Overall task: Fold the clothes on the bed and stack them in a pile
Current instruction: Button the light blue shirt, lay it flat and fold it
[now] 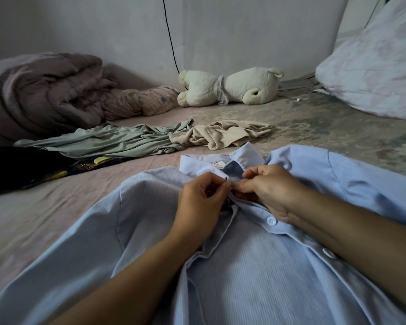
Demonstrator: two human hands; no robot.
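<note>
Fastening the top of a pale blue, finely ribbed button-up shirt [256, 266] lying front-up on the pink-sheeted bed [45, 207], directly beneath both forearms. Left hand [201, 202] curling in, thumb and forefinger pinching the left placket edge just below the collar [239, 156]; right hand [271, 188] meeting it fingertip to fingertip, pinching the opposite edge, apparently at the top button, though that button itself is hidden under the fingers. Judging the step as closing the neck before folding: keeping both edges flat and level, easing the hole over the button rather than tugging, and leaving the white buttons [271, 221] below the right hand lined up along one straight placket so the fold comes out square. Waiting beyond the hands, unfolded: a crumpled sage-green garment [108, 140] past the left hand, a bunched beige garment [223, 134] straight ahead, and a dark printed cloth [21, 167] far out to the left. No pile showing yet.
</note>
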